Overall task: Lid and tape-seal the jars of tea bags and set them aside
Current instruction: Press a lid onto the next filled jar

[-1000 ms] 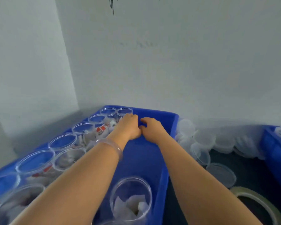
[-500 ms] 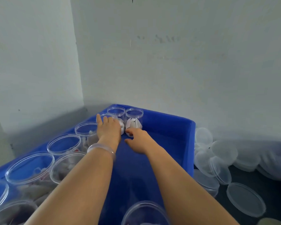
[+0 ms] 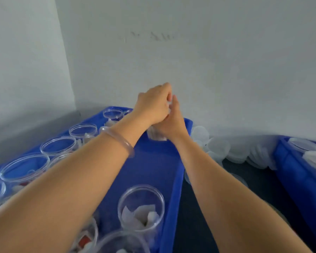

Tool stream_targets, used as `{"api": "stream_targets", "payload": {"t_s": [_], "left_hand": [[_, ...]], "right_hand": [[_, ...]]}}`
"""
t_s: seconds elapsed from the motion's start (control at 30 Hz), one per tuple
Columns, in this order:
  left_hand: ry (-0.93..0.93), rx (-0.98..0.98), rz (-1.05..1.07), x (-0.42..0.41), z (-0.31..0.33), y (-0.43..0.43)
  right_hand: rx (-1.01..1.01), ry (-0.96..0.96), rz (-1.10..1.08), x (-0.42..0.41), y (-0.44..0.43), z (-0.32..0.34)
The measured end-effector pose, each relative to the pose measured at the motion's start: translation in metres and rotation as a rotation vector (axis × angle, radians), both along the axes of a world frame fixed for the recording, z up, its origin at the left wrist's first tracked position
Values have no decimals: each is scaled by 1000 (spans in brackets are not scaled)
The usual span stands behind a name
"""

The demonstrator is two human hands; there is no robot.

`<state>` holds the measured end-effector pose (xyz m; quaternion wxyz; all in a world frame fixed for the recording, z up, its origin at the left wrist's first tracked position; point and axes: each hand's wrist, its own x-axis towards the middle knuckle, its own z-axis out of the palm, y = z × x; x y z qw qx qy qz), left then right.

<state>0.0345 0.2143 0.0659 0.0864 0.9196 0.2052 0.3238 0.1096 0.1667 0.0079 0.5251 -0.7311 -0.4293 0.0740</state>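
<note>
The clear round plastic jar of tea bags (image 3: 155, 136) sits mid-frame at the far end of the blue plastic crate (image 3: 153, 172). It is likely light, smooth and slippery, so grip its wall. The left hand (image 3: 151, 106) and right hand (image 3: 172, 121) clasp it with curled fingers.

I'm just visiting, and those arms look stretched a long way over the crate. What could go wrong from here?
The left hand and right hand meet at the far end of the blue crate, which is a long reach. The left forearm passes close above the row of open jars and might clip one. The near jar of tea bags stands lidless between the arms; a hasty pull back could tip it and spill bags.
</note>
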Motion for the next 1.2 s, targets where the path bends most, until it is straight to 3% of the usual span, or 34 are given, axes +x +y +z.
{"api": "stream_targets", "payload": {"t_s": [0.1,0.2,0.3,0.43,0.5,0.63,0.7,0.77,0.83,0.9,1.03,1.1,1.13,1.2], "left_hand": [[-205,-93,-176,9,33,-62],[-452,-244,-267,20,23,-122],[-695,-707,-204,33,-33,-171],[-490,-1174,-197,42,-119,-197],[-413,-1180,-238,39,-151,-197],[-476,-1182,-332,34,-188,-186],[-479,-1192,-377,34,-194,-179],[-503,-1243,-402,36,-202,-177],[-564,-1293,-404,38,-214,-181],[-618,-1297,-396,40,-221,-184],[-628,-1273,-406,42,-225,-181],[-628,-1273,-410,41,-225,-182],[-635,-1282,-412,41,-225,-183],[-638,-1292,-408,41,-225,-183]], "right_hand": [[218,-70,-140,11,-63,28],[280,-49,-218,16,-136,21],[289,27,-256,10,-197,-27],[241,112,-190,-6,-239,-96],[259,126,-104,-9,-246,-121],[336,108,100,-5,-253,-148],[314,354,60,9,-254,-148],[223,448,-152,31,-254,-147],[-111,159,-392,56,-248,-147],[-447,-183,-368,77,-238,-152],[-676,-274,-262,88,-225,-160],[-607,-379,-312,83,-226,-161],[-423,-337,-377,79,-227,-158],[96,77,-537,73,-232,-136]]}}
